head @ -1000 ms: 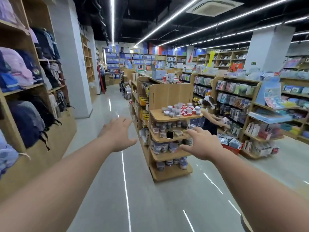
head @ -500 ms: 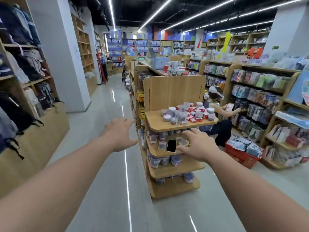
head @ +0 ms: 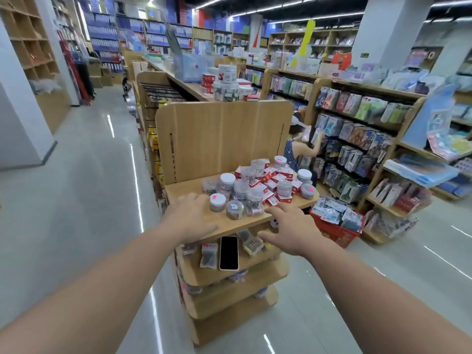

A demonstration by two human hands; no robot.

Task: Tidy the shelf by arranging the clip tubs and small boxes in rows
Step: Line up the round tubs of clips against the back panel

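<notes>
Fingers (head: pixel 198 199) of the left hand (head: pixel 190 218) are straight and loosely spread over the near-left corner of the light wooden top shelf (head: pixel 182 186) and hold nothing; whether they touch the wood I cannot tell. The right hand (head: pixel 288 231) hovers at the front edge, its fingers (head: pixel 274 210) relaxed and also empty, probably because the sorting has not begun. Just beyond both hands, the clear round clip tubs with white lids (head: pixel 227 181) and the small red-and-white cardboard boxes (head: pixel 272 180) sit in one mixed heap, some tubs on their side, with no rows yet. One level lower, a black phone (head: pixel 229 252) lies flat beside small packets (head: pixel 208 254). A red plastic basket (head: pixel 337 229) stands on the floor to the right.
</notes>
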